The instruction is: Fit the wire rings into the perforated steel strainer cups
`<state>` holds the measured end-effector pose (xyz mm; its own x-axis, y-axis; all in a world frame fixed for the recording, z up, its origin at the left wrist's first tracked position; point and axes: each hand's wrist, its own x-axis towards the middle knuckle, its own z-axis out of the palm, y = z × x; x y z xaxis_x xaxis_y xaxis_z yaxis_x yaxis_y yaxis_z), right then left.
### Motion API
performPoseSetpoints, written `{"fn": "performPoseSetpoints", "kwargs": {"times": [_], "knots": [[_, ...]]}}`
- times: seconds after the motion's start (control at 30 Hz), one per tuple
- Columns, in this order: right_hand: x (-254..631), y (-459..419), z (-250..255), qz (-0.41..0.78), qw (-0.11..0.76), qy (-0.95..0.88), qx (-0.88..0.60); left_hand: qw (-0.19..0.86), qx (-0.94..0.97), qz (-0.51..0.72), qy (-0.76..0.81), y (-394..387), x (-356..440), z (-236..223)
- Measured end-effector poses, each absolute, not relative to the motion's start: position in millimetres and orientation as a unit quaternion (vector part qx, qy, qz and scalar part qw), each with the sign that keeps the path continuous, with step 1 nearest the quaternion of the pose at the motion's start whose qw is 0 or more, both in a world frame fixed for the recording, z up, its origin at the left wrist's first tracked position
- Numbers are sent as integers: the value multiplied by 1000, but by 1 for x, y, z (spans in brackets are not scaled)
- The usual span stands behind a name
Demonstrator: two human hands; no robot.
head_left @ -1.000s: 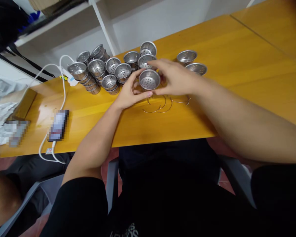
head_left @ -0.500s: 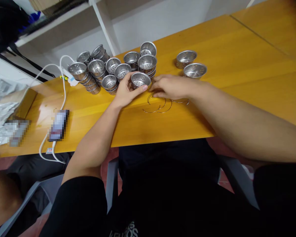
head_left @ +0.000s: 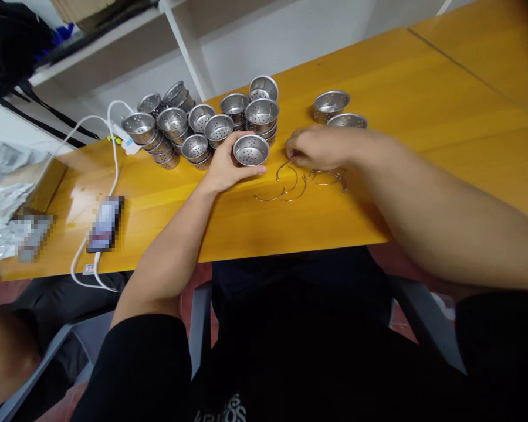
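Observation:
My left hand is wrapped round a small perforated metal strainer cup, its open top facing up, just in front of the stacked cups. My right hand is to its right, apart from the cup, fingers pinched together low over the table. A thin curved wire runs up to these fingertips and seems gripped in them; the fingertips are partly hidden. More curved wires lie loose below and beside the right hand. Behind that hand stand two more strainer cups, the nearer one partly covered by it.
Several stacks of strainer cups fill the table's back left. A phone with a white cable lies on the left of the wooden table. Plastic bags are at far left. Another person's arm shows at lower left.
My right hand has moved right, away from the cup, and a curved wire has shifted along with it. My left hand keeps the cup, brought slightly nearer and tilted a little differently.

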<state>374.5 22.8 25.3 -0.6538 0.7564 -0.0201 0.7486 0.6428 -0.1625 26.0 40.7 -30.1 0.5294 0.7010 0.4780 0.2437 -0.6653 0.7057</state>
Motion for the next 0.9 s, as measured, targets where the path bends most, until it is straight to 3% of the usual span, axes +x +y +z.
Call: {"fn": "performPoseSetpoints", "kwargs": {"times": [0.27,0.5,0.73,0.9], "knots": [[381,-3,71,118,43,-895,-427,302,810,395,311,29,31,-25],[396,12,57,156,127,-907,-370,291,809,406,309,28,35,-21],[393,9,65,164,124,-896,-395,275,805,421,314,35,37,-35],[388,-4,75,125,241,-853,-445,313,811,418,263,39,37,-44]]}}
